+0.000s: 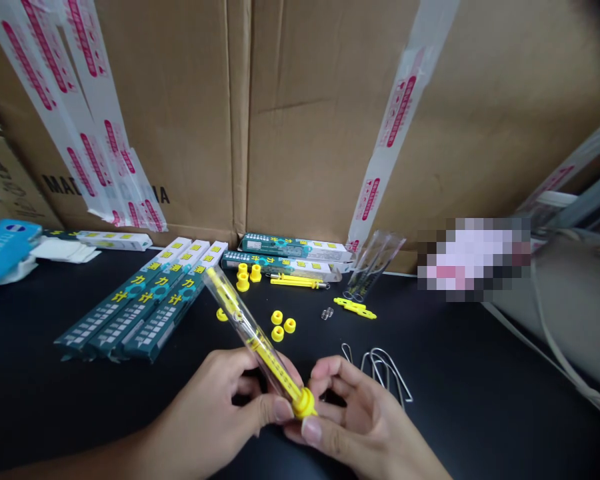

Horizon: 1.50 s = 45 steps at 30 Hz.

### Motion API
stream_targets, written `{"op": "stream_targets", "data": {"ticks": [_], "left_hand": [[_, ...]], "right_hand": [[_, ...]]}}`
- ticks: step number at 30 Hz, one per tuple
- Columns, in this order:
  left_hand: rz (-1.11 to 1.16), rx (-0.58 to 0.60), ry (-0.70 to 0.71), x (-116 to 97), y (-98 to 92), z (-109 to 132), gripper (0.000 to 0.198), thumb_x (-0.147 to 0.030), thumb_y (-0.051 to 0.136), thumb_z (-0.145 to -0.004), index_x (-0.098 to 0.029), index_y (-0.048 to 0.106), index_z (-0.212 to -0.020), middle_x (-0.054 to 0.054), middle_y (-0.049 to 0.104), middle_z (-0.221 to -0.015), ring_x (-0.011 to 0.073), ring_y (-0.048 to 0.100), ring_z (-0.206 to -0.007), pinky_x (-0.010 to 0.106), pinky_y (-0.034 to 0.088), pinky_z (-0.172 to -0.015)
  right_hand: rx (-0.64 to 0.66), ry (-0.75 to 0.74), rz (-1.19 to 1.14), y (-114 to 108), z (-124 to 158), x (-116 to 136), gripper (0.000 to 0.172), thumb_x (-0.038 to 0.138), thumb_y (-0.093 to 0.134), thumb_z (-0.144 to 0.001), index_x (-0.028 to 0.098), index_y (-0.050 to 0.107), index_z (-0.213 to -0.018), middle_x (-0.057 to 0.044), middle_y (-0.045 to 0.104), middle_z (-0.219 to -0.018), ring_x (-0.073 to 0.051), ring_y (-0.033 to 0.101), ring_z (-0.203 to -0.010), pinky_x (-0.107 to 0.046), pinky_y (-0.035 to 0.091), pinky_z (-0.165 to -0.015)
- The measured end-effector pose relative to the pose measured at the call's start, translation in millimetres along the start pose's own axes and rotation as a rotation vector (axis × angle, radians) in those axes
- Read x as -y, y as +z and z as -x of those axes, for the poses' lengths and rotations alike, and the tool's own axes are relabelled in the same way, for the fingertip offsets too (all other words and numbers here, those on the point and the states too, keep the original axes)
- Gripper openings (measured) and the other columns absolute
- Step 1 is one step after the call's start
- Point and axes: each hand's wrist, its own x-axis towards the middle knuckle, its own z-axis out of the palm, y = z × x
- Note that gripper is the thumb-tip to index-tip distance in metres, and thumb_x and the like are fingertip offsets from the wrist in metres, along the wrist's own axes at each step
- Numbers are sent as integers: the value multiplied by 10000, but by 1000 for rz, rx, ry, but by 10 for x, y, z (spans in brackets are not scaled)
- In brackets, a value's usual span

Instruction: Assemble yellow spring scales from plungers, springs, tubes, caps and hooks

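A spring scale, a clear tube with a yellow scale inside, tilts up and to the left between my hands. My left hand is closed around its lower part, with the thumb near the yellow end cap. At that cap, my right hand pinches with the thumb, its other fingers loosely curled. Beyond the hands lie loose yellow caps, yellow inner rods, small springs, flat yellow pieces and clear tubes. Bent metal wire hooks rest just past my right hand.
Three printed boxes lie side by side on the black table at the left. More boxes lie against the cardboard cartons behind. A blue packet is at the far left, and a cable runs at the right.
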Motion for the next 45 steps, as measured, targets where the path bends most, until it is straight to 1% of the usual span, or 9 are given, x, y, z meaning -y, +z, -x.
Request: {"op": "stream_targets", "data": {"ticks": [5,9,16,20,24,32,37,41,45], "left_hand": [[11,7,3,3,3,7,163,-267,751,-761,-189,748,-905,-9,712,-772,148,613,-652,210,446,-535],[33,21,11,15,-2,14,168,-253,754,-756,-188,740,-910,-1,733,-789,161,647,-675,217,464,-557],[25,17,-6,-9,-10,13,154,-280,749,-778,-186,706,-893,-14,712,-782,153,630,-678,211,438,-540],[52,12,-18,-14,-2,22,111,-231,732,-780,-191,705,-880,-37,699,-748,141,633,-667,201,438,-541],[46,1,2,-10,3,22,121,-231,727,-780,-184,723,-891,-20,733,-775,150,654,-672,219,455,-566],[62,31,12,-15,7,-4,109,-195,746,-768,-181,716,-872,-3,772,-769,189,724,-699,260,510,-650],[-1,83,110,-46,8,60,132,-257,737,-809,-177,731,-913,30,787,-852,202,740,-751,282,559,-726],[-80,52,152,-18,-8,82,256,-415,675,-897,-192,733,-1009,48,780,-950,199,726,-824,265,555,-724],[57,105,97,0,-3,45,292,-443,651,-925,-165,723,-978,46,770,-849,171,704,-732,209,489,-558]], "right_hand": [[60,2,-36,-4,-3,-4,512,140,1013,-537,169,657,-904,78,676,-746,-102,741,-730,-223,576,-735],[74,-6,-33,5,-4,6,461,178,985,-623,172,603,-881,84,691,-713,-110,766,-654,-234,595,-715],[47,58,61,29,13,37,511,295,974,-647,163,610,-982,80,703,-736,-97,751,-505,-122,483,-427],[81,69,88,4,17,15,367,278,954,-686,135,674,-876,28,746,-720,-101,766,-584,-170,573,-583],[91,28,53,-41,-5,7,315,268,936,-719,137,736,-924,-21,794,-819,-119,782,-694,-210,593,-737],[27,48,22,-26,-12,48,336,209,965,-665,156,711,-878,-17,804,-794,-133,789,-708,-191,580,-710],[7,44,45,-24,-15,43,416,187,1015,-542,156,719,-833,9,786,-781,-115,771,-671,-163,563,-658],[-3,30,126,-13,-5,18,369,302,966,-659,151,674,-826,10,770,-714,-95,761,-601,-95,418,-479],[0,84,163,13,19,24,374,396,903,-741,156,644,-864,0,775,-679,-135,780,-585,-132,408,-492]]}}
